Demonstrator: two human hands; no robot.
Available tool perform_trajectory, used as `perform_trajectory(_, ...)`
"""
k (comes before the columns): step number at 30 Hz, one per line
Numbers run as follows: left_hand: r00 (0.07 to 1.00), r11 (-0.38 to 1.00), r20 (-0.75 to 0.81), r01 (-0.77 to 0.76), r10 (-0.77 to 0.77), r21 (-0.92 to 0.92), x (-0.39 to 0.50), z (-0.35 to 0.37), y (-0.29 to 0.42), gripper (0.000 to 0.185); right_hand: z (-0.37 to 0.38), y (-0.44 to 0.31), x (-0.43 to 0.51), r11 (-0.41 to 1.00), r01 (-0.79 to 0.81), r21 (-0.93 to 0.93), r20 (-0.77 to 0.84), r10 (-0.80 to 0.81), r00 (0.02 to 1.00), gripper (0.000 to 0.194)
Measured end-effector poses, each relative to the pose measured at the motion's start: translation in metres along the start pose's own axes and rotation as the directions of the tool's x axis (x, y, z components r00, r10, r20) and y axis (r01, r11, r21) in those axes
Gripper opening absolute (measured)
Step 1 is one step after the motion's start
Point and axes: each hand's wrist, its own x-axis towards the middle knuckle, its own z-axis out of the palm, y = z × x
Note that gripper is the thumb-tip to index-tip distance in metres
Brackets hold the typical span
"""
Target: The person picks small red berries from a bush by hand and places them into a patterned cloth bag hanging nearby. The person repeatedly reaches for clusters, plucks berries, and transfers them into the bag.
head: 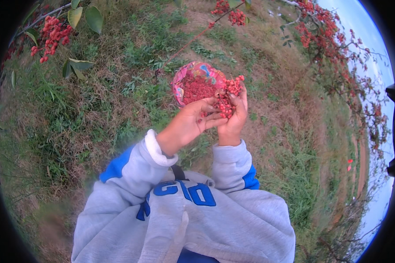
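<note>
My left hand (191, 120) and my right hand (236, 119) meet in front of my chest, fingers curled around a bunch of small red berries (226, 107) that look like Sichuan pepper. Part of the bunch sticks up past the right fingertips. A few loose berries (204, 114) show between the left fingers. Just beyond the hands is a round container (181, 70) with a pink patterned lining. Red picked berries (197, 88) fill much of its inside. The hands overlap its near right rim in the picture, so that part is hidden.
A branch with red berry clusters (54, 36) hangs at upper left. A thin reddish stem (191, 41) slants down from a top branch towards the container. Berry-laden branches (329, 33) reach along the right side. Grass and weeds (144, 59) cover the ground.
</note>
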Motion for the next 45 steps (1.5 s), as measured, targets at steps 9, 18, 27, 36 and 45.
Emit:
perform_trajectory(9,0.998,0.968,-0.062,-0.008,0.024,0.250,0.005,-0.001,-0.002,0.022,0.002,0.000,-0.005,0.990,0.049,-0.129,0.021,-0.046,0.999,0.038)
perform_trajectory(18,0.996,0.990,-0.084,0.031,-0.020,0.137,0.001,-0.008,-0.001,0.023,-0.007,-0.001,0.002,0.965,0.153,-0.215,0.017,-0.153,0.988,0.030)
perform_trajectory(27,0.992,0.938,-0.117,0.091,-0.054,0.334,0.003,-0.002,0.008,0.025,-0.014,0.003,0.005,0.745,0.338,-0.574,0.246,-0.237,0.940,0.030)
perform_trajectory(36,0.992,0.911,-0.108,-0.015,0.065,0.412,0.007,-0.004,0.000,0.020,-0.011,-0.001,0.012,0.985,0.063,-0.161,0.053,-0.055,0.997,0.027)
perform_trajectory(45,0.999,0.952,-0.026,-0.011,0.020,0.307,0.009,0.000,-0.002,0.022,-0.025,0.004,0.022,0.958,-0.238,0.158,-0.034,0.246,0.969,0.007)
